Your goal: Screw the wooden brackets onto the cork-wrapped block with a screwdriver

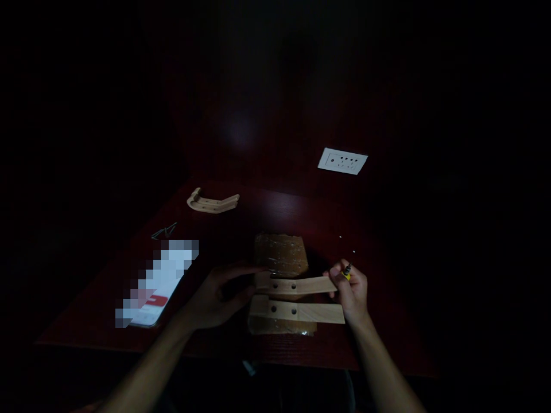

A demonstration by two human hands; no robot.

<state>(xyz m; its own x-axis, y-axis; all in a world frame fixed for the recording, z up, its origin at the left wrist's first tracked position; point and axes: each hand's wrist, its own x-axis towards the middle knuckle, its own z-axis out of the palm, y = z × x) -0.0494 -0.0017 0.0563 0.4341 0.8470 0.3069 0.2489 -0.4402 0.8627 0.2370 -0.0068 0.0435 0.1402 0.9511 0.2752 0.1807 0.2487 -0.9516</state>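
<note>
Two pale wooden strips lie side by side across a brown, tape-wrapped block (282, 252), each with two dark holes. My left hand (219, 295) has its thumb and forefinger at the left end of the farther wooden strip (312, 285). At that strip's right end, my right hand (350, 292) is closed, with thumb and fingers on the wood. A small yellow-and-black tool (346, 272) also sticks out of the right hand; its exact kind is too dim to make out. The nearer wooden strip (318, 313) rests just below, apart from the fingers.
On the dark red table (215, 338) a lit phone (161, 289), partly pixelated, lies at left. Behind it are thin wire-like pieces (165, 231) and a curved wooden part (213, 203). Two tiny bright bits (353, 251) lie at right. A white socket plate (343, 161) is on the back wall.
</note>
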